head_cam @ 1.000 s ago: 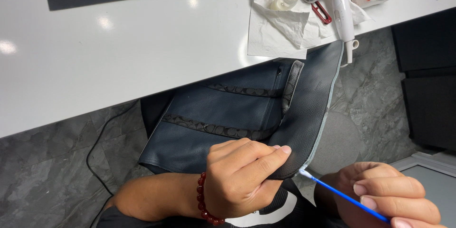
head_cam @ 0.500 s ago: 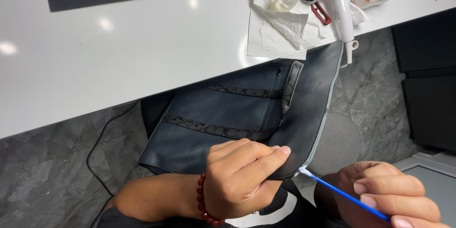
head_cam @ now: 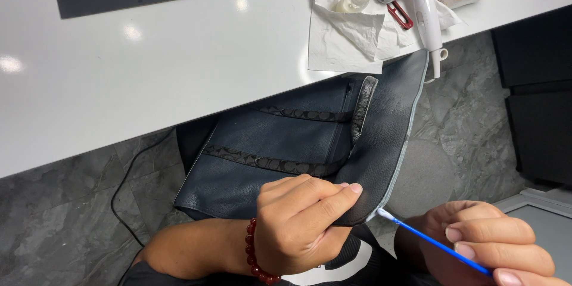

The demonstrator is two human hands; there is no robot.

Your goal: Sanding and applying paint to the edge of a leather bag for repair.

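Head view: the left hand is pinching the corner of a dark navy leather bag hanging below the white table. The right hand is gripping a blue-handled swab, its white tip touching the bag's pale edge.

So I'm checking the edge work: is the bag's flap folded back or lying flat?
Folded back: the left hand pinches the dark leather flap, exposing its pale edge to the swab.

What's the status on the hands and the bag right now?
Left hand pinching dark leather bag flap. Right hand holding blue swab, tip at flap edge. Nothing between them.
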